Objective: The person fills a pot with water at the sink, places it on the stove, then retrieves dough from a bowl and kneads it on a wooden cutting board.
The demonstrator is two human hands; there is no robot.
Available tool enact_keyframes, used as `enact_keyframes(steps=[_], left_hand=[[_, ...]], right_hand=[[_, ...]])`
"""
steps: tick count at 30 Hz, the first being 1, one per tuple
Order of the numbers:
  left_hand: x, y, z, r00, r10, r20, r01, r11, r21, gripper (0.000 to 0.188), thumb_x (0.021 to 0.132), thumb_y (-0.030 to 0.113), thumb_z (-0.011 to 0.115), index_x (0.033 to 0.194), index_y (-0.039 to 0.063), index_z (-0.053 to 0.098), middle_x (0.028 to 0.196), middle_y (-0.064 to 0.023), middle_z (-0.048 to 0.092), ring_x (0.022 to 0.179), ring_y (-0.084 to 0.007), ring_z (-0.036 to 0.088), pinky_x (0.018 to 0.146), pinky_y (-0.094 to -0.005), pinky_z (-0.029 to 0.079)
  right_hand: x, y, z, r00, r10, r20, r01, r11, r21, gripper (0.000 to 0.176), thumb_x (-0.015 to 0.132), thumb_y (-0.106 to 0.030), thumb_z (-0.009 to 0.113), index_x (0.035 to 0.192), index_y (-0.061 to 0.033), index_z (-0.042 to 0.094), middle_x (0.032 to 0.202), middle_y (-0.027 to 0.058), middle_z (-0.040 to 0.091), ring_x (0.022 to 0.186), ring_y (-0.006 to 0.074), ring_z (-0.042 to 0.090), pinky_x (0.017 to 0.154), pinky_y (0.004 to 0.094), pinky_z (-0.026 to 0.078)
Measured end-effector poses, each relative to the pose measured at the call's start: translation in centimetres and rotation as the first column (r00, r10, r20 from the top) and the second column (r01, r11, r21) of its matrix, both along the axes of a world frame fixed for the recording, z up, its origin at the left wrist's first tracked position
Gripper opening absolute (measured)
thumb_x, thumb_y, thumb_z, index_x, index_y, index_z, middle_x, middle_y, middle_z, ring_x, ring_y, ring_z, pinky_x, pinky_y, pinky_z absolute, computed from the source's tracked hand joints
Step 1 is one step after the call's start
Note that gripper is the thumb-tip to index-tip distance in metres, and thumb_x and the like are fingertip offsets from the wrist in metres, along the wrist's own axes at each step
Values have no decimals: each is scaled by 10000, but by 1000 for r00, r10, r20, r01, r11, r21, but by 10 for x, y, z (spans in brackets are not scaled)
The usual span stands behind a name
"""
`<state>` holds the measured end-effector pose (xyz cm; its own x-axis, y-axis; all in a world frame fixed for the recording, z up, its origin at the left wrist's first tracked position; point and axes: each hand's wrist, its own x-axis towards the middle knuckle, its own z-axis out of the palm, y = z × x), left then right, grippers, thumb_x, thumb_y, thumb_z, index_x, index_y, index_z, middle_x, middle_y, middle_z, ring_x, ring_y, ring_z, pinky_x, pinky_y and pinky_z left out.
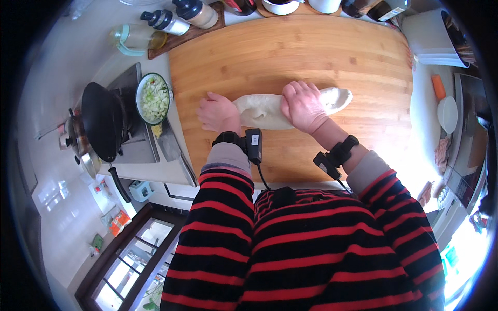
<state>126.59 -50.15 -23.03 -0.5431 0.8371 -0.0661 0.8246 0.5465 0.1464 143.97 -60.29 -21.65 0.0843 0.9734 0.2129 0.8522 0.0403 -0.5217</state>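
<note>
A long roll of pale dough (262, 110) lies across a large wooden board (295, 54) in front of me. My right hand (305, 104) wraps over it right of the middle, its fingers curled around the far side. Beyond that hand the dough's right end lies bare, with a fold or hollow. My left hand (218, 113) is at the left end, back of the hand up. Whether any dough is under its fingers is hidden. The upper surface of the roll shows a small dent between my hands.
To the left stand a bowl of chopped vegetables (155, 99), a cleaver (168, 142) with yellow minced bits on it, and a black wok (102, 122). Seasoning bottles (165, 22) line the back. A carrot (438, 87) and a white bowl (447, 114) lie right. Cables hang from both wrist devices.
</note>
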Motion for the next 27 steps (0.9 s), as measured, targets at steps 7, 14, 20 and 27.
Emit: enact_keyframes(steps=[7, 14, 20, 27], left_hand=[[2, 18, 6, 1000, -19, 2, 19, 995, 97, 506, 934, 450, 363, 982, 42, 660, 1080, -191, 617, 1034, -362, 568, 862, -516, 415], [-2, 35, 7, 988, -86, 132, 73, 993, 95, 534, 938, 459, 351, 1039, 7, 617, 1118, -197, 547, 1099, -362, 493, 913, -504, 365], [-16, 42, -12, 941, -337, 31, 325, 925, 195, 484, 932, 398, 356, 963, 27, 665, 1042, -192, 644, 1008, -371, 595, 828, -527, 456], [35, -70, 49, 583, -792, 181, 809, 547, -215, 405, 907, 328, 400, 946, 44, 686, 994, -200, 661, 999, -325, 623, 892, -435, 468]], right_hand=[[1, -2, 2, 1000, -24, -11, 25, 998, 63, 101, 749, -156, 567, 730, -62, 533, 732, 85, 580, 745, 260, 584, 698, 379, 443], [-4, -3, -12, 992, -112, 53, 102, 980, 171, 124, 746, -198, 557, 706, -81, 544, 681, 72, 578, 698, 252, 594, 659, 376, 459], [-4, 5, -8, 991, -102, 88, 121, 961, -249, 317, 873, -333, 428, 893, -99, 642, 873, 104, 689, 857, 297, 656, 803, 423, 503], [-1, -86, 0, 989, 8, 145, -20, 997, 78, 121, 770, -203, 550, 842, -106, 542, 774, 78, 576, 793, 302, 583, 735, 426, 436]])
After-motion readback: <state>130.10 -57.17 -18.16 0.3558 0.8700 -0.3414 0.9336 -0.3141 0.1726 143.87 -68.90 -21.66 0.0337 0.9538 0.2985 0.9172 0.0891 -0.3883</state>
